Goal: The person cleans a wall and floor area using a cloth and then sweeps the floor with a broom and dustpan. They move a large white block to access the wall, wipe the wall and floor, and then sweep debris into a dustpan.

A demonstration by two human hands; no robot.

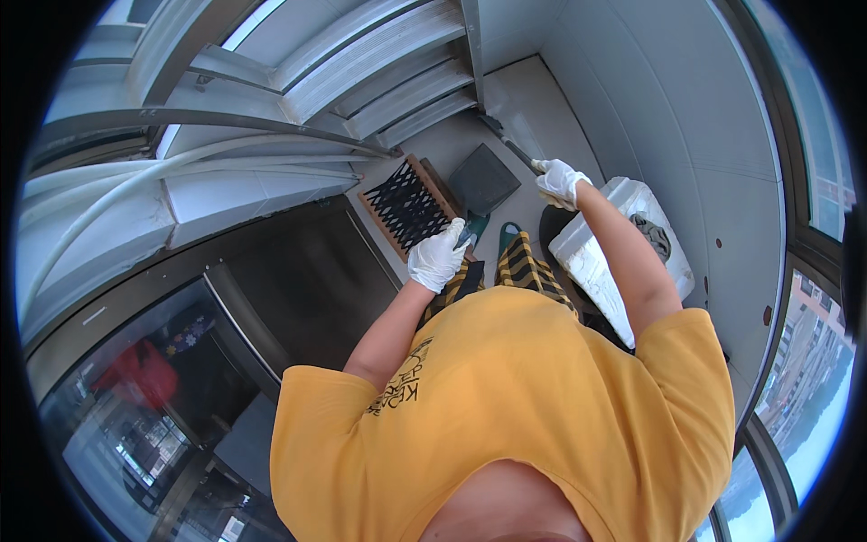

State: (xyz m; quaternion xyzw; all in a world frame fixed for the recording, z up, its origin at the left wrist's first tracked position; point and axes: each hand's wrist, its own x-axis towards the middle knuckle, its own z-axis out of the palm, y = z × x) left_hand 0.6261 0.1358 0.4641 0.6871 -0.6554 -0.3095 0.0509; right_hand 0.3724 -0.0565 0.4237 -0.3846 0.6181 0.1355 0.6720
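My right hand (559,184), in a white glove, grips the handle of a long dark tool (520,153). The tool slants forward to a small dark head near the floor, close to the metal steps; its exact kind is unclear. My left hand (439,256), gloved too, is closed around a blue-grey item (464,236), mostly hidden by the fingers. Just ahead of that hand is a brown-framed rack (408,205) with black lattice. A flat dark-grey square panel (484,178) lies between my hands, farther forward. Whether the held item joins this panel, I cannot tell.
Metal steps (379,64) rise ahead on the left, with pale pipes (169,164) below. At right, a white foam box (593,261) with a grey cloth (651,237) stands by the panelled wall (650,108). A dark door (305,284) flanks my left; green slippers (509,232) are underfoot.
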